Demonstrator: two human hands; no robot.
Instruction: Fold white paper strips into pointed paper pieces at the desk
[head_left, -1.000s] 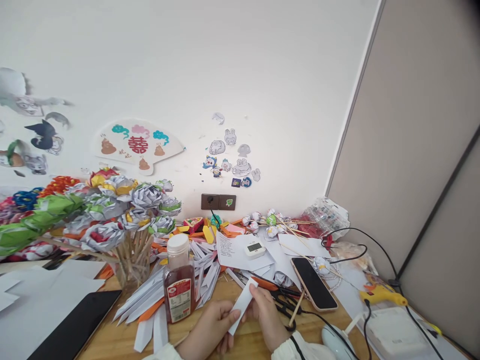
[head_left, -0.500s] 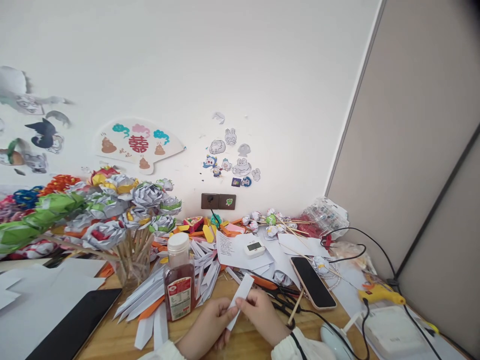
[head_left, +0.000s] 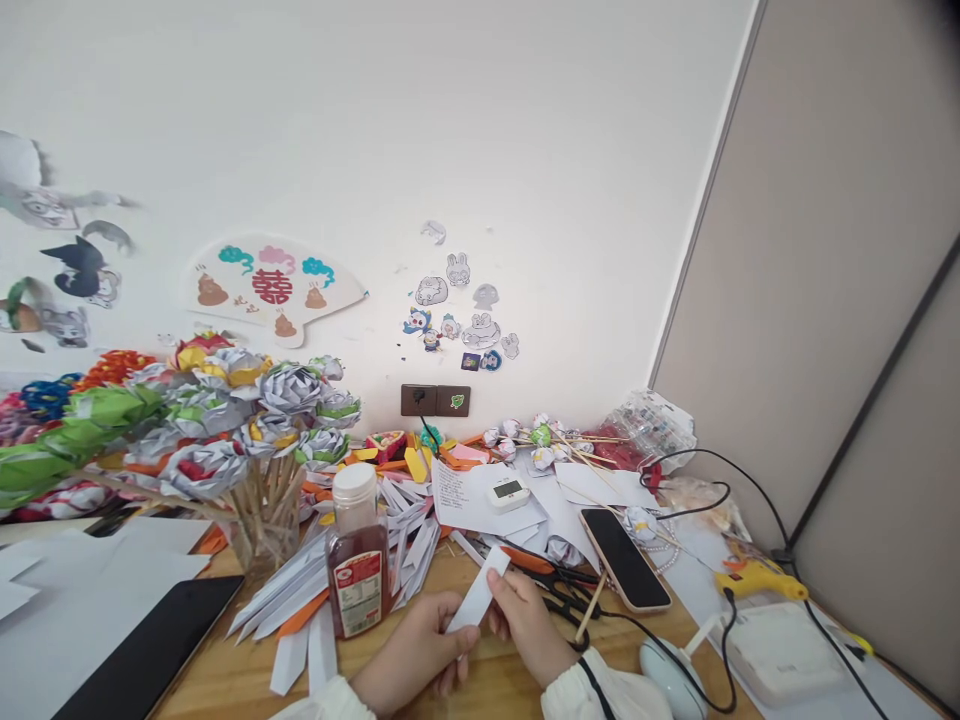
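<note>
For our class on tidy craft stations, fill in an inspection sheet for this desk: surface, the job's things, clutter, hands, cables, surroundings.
Surface: wooden desk, mostly covered.
Job's things: folded white paper strip, held above the desk.
Clutter: pile of folded paper strips; sauce bottle; jar of paper flowers; scissors; phone; small timer; yellow glue gun; dark tablet.
Hands: left hand and right hand both pinch the strip.
Cables: black cables loop across the right side; one runs from the wall socket.
Surroundings: white wall with cartoon stickers and a paper fan; grey partition.
</note>
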